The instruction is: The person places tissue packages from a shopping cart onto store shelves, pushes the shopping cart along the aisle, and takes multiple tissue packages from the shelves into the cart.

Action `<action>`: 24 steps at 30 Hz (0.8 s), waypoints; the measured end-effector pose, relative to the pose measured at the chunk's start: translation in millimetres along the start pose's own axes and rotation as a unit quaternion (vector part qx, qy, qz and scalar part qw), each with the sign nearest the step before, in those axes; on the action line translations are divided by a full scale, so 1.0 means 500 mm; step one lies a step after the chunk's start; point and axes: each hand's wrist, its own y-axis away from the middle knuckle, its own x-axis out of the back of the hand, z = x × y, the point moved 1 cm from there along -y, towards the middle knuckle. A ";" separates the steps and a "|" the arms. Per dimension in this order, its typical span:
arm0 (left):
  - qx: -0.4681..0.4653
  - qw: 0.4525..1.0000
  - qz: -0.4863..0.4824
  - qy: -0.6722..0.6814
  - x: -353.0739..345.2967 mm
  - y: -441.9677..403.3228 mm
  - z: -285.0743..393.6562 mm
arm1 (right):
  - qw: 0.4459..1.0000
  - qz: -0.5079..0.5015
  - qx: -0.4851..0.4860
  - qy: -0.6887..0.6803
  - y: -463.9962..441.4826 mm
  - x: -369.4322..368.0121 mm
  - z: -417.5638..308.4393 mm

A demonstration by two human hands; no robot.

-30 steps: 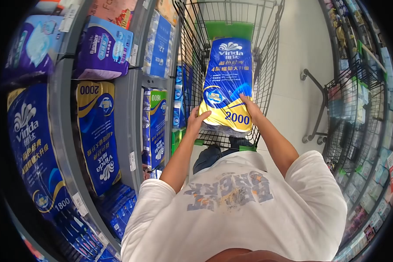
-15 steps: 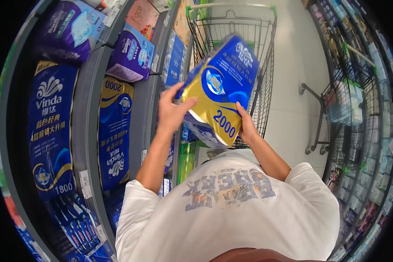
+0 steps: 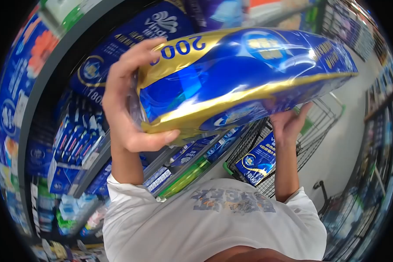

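A large blue and gold package (image 3: 231,70) marked "200…" is held up high, lying nearly sideways across the view. My left hand (image 3: 126,100) grips its left end, with fingers over the top corner and thumb along the lower edge. Under its right part, my right hand (image 3: 288,122) supports the lower side, and some of its fingers are hidden by the package. Below, a blue package marked "1800" (image 3: 257,163) lies in the wire shopping cart (image 3: 310,144).
Shelves on the left hold a blue Vinda package (image 3: 91,72), smaller blue packs (image 3: 76,135) and other goods behind a dark curved shelf edge (image 3: 37,91). Pale floor (image 3: 349,126) runs right of the cart. Another cart (image 3: 345,214) stands at the lower right.
The "2000" package has been lifted out of the cart, raised and turned sideways to the left, both hands moving with it. The view has swung left, and the "1800" package in the cart now shows.
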 end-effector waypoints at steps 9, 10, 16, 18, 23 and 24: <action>0.101 0.961 0.234 -0.110 0.074 0.091 0.079 | 0.997 -0.060 -0.036 0.028 -0.082 -0.124 0.164; 0.108 0.951 0.266 -0.117 0.086 0.099 0.082 | 0.995 -0.087 -0.046 0.030 -0.086 -0.153 0.173; 0.061 0.900 0.344 -0.260 0.142 0.136 0.132 | 0.978 -0.138 -0.159 -0.010 -0.131 -0.248 0.271; 0.047 0.897 0.354 -0.260 0.161 0.157 0.145 | 0.965 -0.190 -0.179 0.024 -0.134 -0.271 0.290; 0.057 0.901 0.327 -0.280 0.181 0.179 0.186 | 0.943 -0.242 -0.226 0.033 -0.107 -0.321 0.322; 0.063 0.891 0.347 -0.286 0.175 0.170 0.191 | 0.938 -0.244 -0.244 0.028 -0.108 -0.322 0.332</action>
